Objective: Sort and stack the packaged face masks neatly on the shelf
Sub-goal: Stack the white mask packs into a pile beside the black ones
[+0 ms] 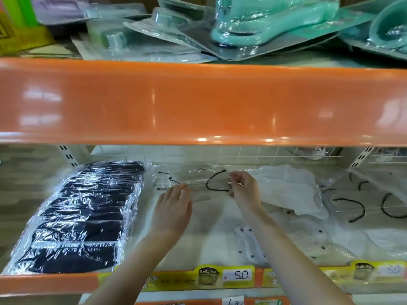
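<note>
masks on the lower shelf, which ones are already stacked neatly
The black masks at the left end: an overlapping, lined-up row in clear wrap. The white masks lie loose and scattered.

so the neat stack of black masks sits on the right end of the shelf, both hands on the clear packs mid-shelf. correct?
Not quite. The head view shows the stack of black masks at the left end. The left hand and right hand are indeed at the clear packs mid-shelf.

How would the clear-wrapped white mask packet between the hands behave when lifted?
Probably floppy: the white mask packet is thin film that wrinkles. Likely light; the right hand pinches just its edge. The glossy wrap may slide.
</note>
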`<state>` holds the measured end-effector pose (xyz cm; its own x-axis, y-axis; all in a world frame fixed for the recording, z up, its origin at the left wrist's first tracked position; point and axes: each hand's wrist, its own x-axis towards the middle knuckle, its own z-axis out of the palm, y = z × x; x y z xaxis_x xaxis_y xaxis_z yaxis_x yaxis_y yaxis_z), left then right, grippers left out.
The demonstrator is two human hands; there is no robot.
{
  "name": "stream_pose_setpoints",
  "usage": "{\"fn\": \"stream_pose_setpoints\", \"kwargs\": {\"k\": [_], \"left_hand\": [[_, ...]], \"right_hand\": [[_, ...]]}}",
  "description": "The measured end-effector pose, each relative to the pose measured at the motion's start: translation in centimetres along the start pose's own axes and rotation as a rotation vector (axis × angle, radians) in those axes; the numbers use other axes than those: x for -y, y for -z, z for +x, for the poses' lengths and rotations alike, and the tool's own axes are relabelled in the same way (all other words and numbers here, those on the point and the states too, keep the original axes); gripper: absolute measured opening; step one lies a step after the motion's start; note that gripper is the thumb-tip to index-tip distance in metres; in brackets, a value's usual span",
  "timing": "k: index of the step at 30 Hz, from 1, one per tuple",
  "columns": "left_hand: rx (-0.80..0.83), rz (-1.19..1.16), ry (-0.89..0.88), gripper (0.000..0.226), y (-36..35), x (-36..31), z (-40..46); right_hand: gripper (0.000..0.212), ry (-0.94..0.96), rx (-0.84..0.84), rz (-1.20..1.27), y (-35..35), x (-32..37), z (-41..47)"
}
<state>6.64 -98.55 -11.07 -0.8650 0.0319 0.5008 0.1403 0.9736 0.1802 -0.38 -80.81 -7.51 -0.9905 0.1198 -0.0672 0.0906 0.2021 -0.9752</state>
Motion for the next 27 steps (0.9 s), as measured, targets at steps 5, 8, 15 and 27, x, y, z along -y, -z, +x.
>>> {"fn": "stream_pose_setpoints", "kwargs": {"k": [5, 8, 15, 27], "left_hand": [[0.222, 0.074, 0.050, 0.025, -0.9, 0.7, 0.8], [0.300, 0.097, 0.049, 0.036, -1.1, 1.2, 0.9], [0.337, 0.146, 0.082, 0.047, -1.8, 2.0, 0.9], [0.298, 0.102, 0.108, 0.048, -1.8, 3.0, 1.0]], "right_hand": [[0.023, 0.033, -0.004, -0.066, -2.3, 0.4, 0.8], [0.016, 0.103, -0.030, -0.170, -2.8, 0.9, 1.1], [0.034, 0.141, -0.041, -0.504, -3.3, 0.3, 0.3], [0.031, 0.516, 0.304, -0.984, -5.7, -2.6, -3.1]]}}
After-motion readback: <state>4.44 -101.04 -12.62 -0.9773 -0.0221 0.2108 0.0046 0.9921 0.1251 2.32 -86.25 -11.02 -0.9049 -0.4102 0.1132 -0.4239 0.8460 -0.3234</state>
